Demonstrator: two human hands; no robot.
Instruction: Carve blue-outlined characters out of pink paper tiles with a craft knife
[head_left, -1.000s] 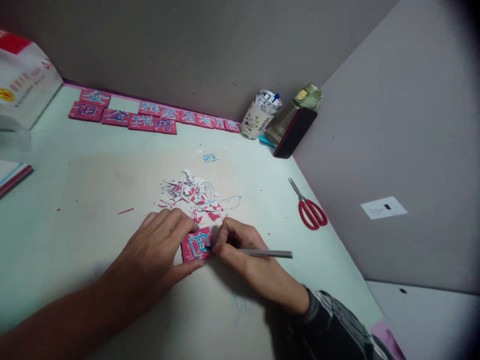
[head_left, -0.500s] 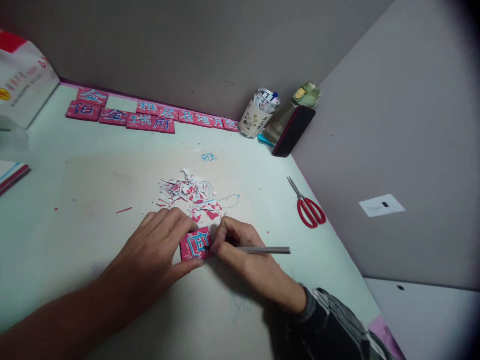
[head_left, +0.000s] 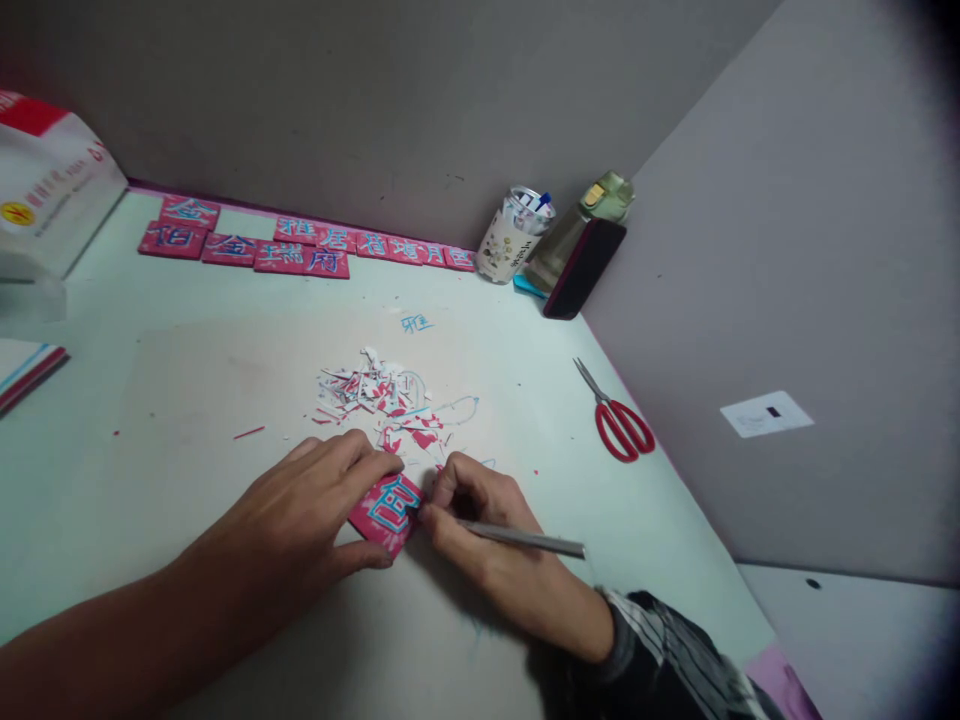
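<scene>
Head view: blue character on red tile (head_left: 388, 505).

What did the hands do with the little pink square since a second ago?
The left hand turned the pink tile, so it now lies tilted like a diamond instead of square-on. The right hand followed it with the silver craft knife, whose handle now slants down to the right. Both hands kept their grip. The scrap pile, red scissors and row of finished tiles stayed put.
</scene>
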